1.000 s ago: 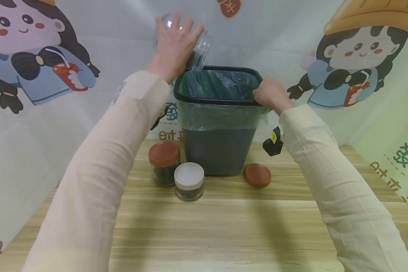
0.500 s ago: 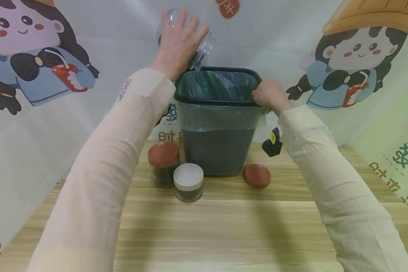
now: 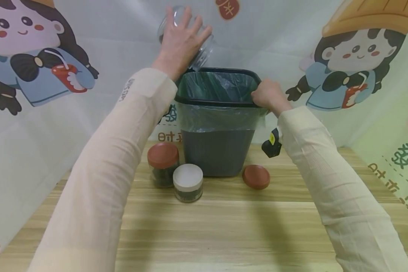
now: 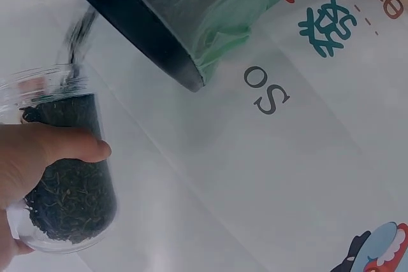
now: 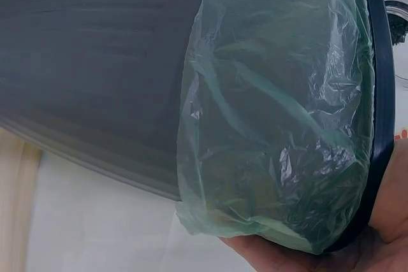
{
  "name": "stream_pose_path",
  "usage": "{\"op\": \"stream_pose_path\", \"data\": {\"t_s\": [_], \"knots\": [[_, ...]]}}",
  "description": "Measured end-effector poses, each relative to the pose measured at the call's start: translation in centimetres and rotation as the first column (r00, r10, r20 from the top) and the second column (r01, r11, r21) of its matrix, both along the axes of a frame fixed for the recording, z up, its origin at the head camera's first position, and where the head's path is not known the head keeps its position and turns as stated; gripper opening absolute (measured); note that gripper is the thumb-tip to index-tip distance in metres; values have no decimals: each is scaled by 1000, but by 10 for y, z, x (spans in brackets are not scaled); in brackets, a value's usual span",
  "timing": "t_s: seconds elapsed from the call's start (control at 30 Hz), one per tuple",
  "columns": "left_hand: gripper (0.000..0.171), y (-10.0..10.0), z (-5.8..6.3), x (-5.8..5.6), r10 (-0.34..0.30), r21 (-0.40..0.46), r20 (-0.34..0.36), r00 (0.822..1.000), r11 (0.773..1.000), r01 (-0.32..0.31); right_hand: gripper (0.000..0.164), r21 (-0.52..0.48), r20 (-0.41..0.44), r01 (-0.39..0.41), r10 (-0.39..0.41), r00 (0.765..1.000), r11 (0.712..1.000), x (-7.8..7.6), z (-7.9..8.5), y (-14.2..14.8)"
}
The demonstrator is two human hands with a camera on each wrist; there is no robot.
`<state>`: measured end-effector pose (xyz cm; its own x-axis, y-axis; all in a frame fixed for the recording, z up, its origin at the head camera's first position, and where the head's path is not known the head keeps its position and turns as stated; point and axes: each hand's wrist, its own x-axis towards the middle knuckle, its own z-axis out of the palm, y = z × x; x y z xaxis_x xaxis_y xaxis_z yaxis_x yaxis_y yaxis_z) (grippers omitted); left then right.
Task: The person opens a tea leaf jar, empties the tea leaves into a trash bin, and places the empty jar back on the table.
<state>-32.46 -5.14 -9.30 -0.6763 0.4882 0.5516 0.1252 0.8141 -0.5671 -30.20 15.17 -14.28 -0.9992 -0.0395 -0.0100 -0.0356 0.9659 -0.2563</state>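
My left hand (image 3: 180, 47) grips a clear jar (image 3: 206, 53), tipped with its mouth over the left side of a grey trash bin (image 3: 217, 151). Dark dried leaves, like loose tea, fill much of the jar (image 4: 70, 202) in the left wrist view. A dark stream of leaves (image 4: 80, 35) runs from the mouth toward the bin's black rim (image 4: 146, 36). On the opposite side, my right hand (image 3: 270, 94) holds the bin by its rim. A thin green plastic liner (image 5: 274, 106) is folded over that rim, and the right fingers (image 5: 268, 253) curl under it.
At the bin's front left stand a red-lidded jar (image 3: 163, 155) and a shorter white-lidded jar (image 3: 188, 176), both with dark contents. A loose red lid (image 3: 256, 176) lies at the bin's front right. Everything stands on a wooden table (image 3: 210, 234) before a printed cloth backdrop (image 3: 122, 49).
My left hand has shifted slightly up and to the right, carrying the tipped jar along over the bin. My right hand keeps its hold on the rim.
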Motion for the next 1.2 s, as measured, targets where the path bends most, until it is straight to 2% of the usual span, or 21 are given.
{"op": "stream_pose_path", "data": {"t_s": [0.13, 0.33, 0.5, 0.87, 1.0, 1.2], "knots": [[62, 1, 0, 1, 3, -25, -7, 1000, 1000, -4, 37, -6, 3, -4, 4, 1000, 1000, 0, 0, 0], [64, 1, -1, 3, 8, -71, -10, 1000, 997, -8, 31, -55, 25, 33, -31, 999, 998, 1, 1, 0], [67, 0, -2, 3, 17, -107, -12, 1000, 994, -18, 34, -34, 20, 14, -13, 1000, 999, 1, 1, 0], [65, -2, -1, 2, 25, -178, -66, 998, 983, -36, 35, -38, 14, 11, -11, 1000, 999, 2, 1, 0], [69, -2, -1, 3, 29, -209, -66, 997, 977, -42, 35, -43, 16, 12, -12, 1000, 999, 3, 1, 0], [73, -4, -1, 2, 23, -266, -103, 994, 963, -50, 35, -34, 21, 16, -16, 1000, 999, 2, 2, 0]]}}
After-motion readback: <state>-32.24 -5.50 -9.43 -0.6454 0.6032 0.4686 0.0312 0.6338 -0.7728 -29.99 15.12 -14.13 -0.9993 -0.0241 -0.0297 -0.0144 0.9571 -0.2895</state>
